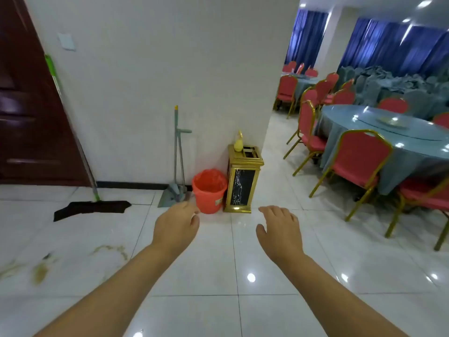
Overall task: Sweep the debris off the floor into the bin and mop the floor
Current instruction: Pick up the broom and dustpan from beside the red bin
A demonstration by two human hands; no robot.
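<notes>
A red bin (208,190) with a red liner stands against the white wall. Just left of it a grey broom and dustpan set (177,166) leans on the wall. Further left, a flat mop (92,207) with a green and silver handle rests on the tiles beside the door. Yellowish debris and stains (41,271) lie on the white floor at the lower left. My left hand (177,226) reaches forward, fingers loosely curled and empty, short of the bin. My right hand (279,231) is stretched out, fingers apart, holding nothing.
A gold and black ash bin (241,183) with a yellow bottle on top stands right of the red bin. Round tables (388,137) with blue cloths and red chairs (357,161) fill the right side. A dark wooden door (29,117) is at the left.
</notes>
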